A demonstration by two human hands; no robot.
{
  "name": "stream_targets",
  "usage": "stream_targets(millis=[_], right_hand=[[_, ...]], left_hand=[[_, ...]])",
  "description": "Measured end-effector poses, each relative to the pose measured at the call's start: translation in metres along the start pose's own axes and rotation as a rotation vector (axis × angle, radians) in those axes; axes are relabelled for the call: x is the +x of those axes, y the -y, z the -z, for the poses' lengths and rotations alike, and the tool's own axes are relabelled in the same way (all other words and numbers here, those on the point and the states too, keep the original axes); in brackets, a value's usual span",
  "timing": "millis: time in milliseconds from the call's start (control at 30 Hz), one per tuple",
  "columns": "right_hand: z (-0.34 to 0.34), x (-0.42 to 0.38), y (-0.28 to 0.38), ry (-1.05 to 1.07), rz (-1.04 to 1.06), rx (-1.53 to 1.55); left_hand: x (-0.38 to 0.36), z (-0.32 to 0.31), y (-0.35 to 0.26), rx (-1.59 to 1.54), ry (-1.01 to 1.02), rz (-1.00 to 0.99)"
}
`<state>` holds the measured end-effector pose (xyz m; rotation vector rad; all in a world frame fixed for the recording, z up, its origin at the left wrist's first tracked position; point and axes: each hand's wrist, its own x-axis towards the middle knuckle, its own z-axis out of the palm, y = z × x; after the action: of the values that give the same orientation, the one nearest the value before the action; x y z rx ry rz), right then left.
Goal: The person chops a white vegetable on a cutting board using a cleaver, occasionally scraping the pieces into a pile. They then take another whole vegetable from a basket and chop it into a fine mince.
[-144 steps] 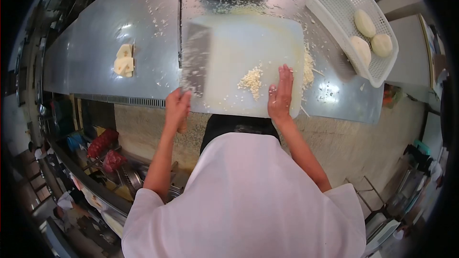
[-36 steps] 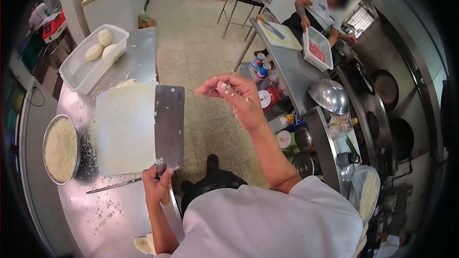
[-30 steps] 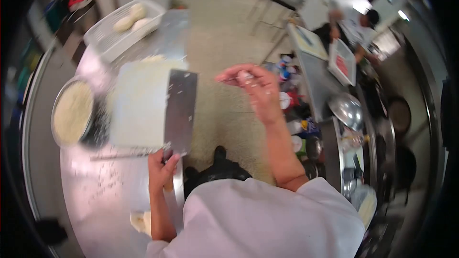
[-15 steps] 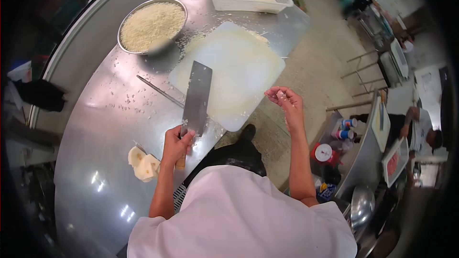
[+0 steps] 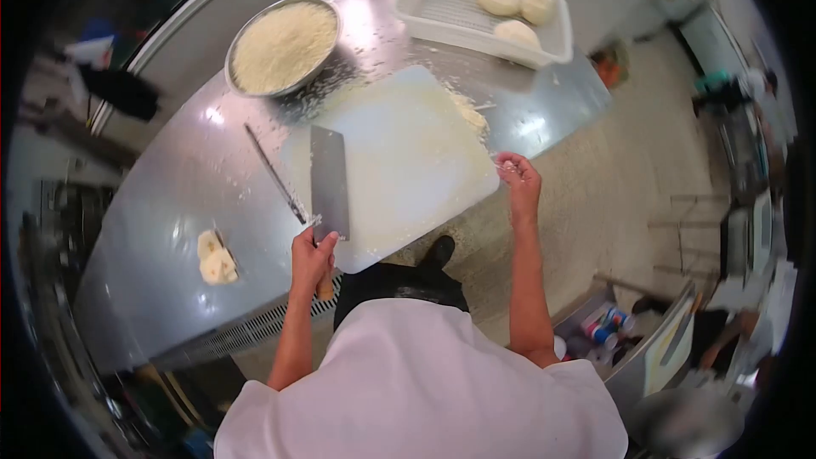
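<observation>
One cleaver, one white cutting board, one slim knife, one steel bowl of shredded food, and one white basket holding three peeled tubers are on the steel table. The left hand is closed around the cleaver handle; the blade lies flat on the board's left edge, extending away from the grip. The right hand hovers off the board's right corner, fingers loosely curled with shreds clinging, gripping nothing. Cut pieces lie well left.

Long stainless steel counter with glare spots, speckled beige floor, blurred kitchen surroundings.
</observation>
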<state>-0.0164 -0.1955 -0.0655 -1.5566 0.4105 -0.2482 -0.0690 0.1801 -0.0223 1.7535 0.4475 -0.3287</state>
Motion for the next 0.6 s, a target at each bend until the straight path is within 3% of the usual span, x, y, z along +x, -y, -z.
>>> stream_targets(millis=[133,200,400,500,600], right_hand=[[0.003,0.061,-0.029,-0.013,0.07,-0.253],[-0.006,0.086,-0.038,-0.133,0.012,-0.558],[-0.044,0.132,-0.058,-0.089,0.011,-0.681],[-0.053,0.142,-0.054,0.073,0.045,-0.667],[-0.054,0.156,-0.068,0.165,0.029,-0.494]], left_hand=[[-0.013,-0.02,0.014,0.029,-0.091,-0.032],[-0.019,-0.032,0.019,0.085,-0.07,-0.06],[-0.028,-0.049,0.017,-0.118,-0.037,-0.033],[-0.038,-0.052,0.005,-0.274,0.032,0.088],[-0.046,-0.07,-0.002,-0.36,0.098,0.102]])
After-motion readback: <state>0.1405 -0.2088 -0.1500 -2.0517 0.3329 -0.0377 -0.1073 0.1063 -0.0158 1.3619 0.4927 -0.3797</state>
